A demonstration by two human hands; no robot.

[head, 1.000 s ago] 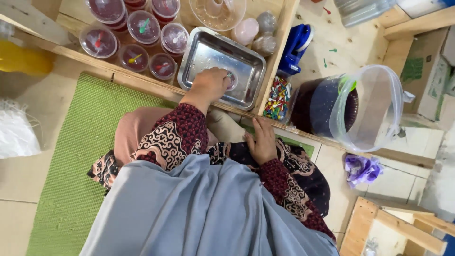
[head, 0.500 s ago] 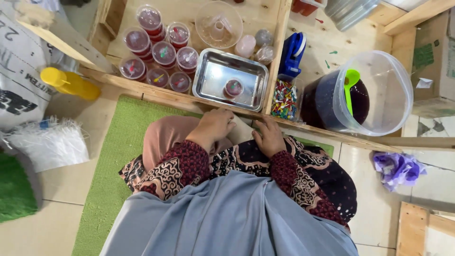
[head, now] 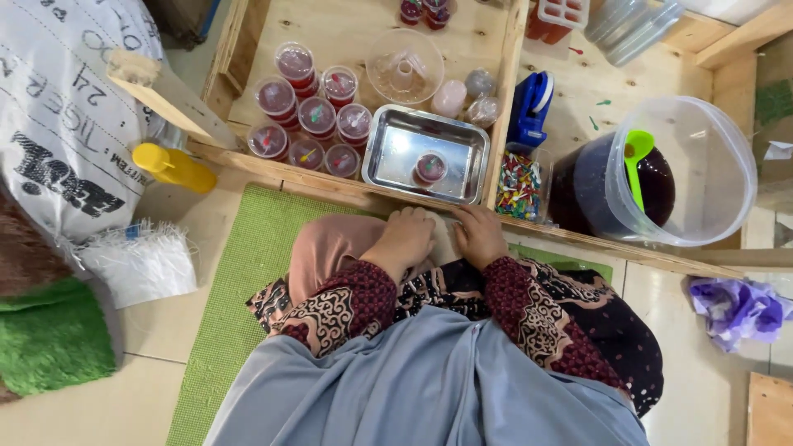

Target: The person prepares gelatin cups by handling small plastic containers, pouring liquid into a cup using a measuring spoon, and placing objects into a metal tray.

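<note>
Meanwhile, left hand (head: 406,237) and right hand (head: 477,235) are resting curled, gripping nothing visible, on a pale cloth (head: 440,239) beside the steel tray (head: 388,157), whose lone sealed jelly cup (head: 430,168) risks tipping if bumped.

Tray (head: 388,157) open — cups (head: 318,116) crowd left.

A large white sack (head: 70,124) with black print lies at ten o'clock. A small clear box of coloured picks (head: 519,186) stands near centre, toward one o'clock.
</note>
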